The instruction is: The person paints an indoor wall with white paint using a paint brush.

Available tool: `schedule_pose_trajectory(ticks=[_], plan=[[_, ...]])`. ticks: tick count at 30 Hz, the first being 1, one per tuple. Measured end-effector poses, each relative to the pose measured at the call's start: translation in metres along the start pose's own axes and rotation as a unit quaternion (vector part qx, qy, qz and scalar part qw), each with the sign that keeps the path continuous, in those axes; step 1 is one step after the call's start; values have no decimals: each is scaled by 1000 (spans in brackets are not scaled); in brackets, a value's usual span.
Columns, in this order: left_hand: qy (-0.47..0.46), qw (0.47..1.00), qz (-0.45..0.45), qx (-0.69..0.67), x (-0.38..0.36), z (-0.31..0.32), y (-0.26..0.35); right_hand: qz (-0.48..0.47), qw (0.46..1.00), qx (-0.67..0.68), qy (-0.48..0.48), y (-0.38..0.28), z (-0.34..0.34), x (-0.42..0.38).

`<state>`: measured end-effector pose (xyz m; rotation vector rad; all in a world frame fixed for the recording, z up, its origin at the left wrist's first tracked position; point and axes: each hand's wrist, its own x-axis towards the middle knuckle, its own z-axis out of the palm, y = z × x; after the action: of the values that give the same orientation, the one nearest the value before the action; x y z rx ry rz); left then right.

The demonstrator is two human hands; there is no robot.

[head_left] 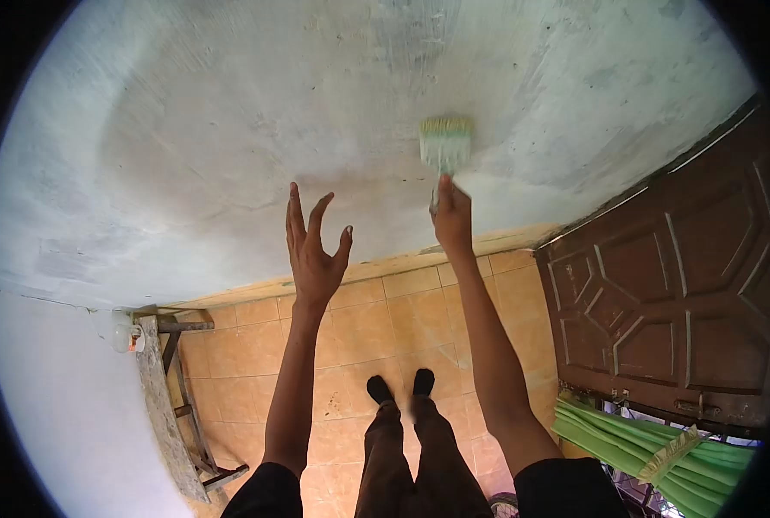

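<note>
My right hand (453, 214) is closed round the handle of a wide paintbrush (445, 145), its bristles pointing up against the wall (229, 112). The brush is pale green-white with yellowish bristle tips, and most of its handle is hidden in my fingers. To the left, my left hand (314, 250) is raised in front of the wall's lower part with fingers spread and nothing in it. The wall has a patchy whitish coat with streaks and greyer areas.
A worn wooden bench (164, 406) stands at the left, with a clear jar-like container (122, 333) at its far end. On the right are a brown panelled door (661, 276) and a tied green curtain (644, 440). Orange tiles (359, 332) cover the floor under my feet.
</note>
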<state>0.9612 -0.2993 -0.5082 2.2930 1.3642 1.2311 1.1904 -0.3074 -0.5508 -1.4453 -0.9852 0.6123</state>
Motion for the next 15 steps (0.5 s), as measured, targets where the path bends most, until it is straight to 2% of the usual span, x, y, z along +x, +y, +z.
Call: schedule_pose_trajectory(ticks=[3,4,7,9,11,12,15], plan=[[-13,1000,-4,-4,3,-2,4,69,997,43,-14,40,-7,-31],[-19,1000,-2,-4,5,-2,5,97,992,81,-3,28,-8,-38],[-5,1000,12,5,5,1,4,79,995,59,-7,-20,-13,-23],[-13,1000,8,-11,0,6,1,22,998,53,5,-31,-5,-5],[-17,1000,7,-20,1,9,2,-16,1000,10,18,-14,1,7],[-21,1000,6,-21,1,9,5,-43,998,35,24,10,3,4],[-25,1000,5,-6,4,5,13,49,997,61,-11,66,-8,-30]])
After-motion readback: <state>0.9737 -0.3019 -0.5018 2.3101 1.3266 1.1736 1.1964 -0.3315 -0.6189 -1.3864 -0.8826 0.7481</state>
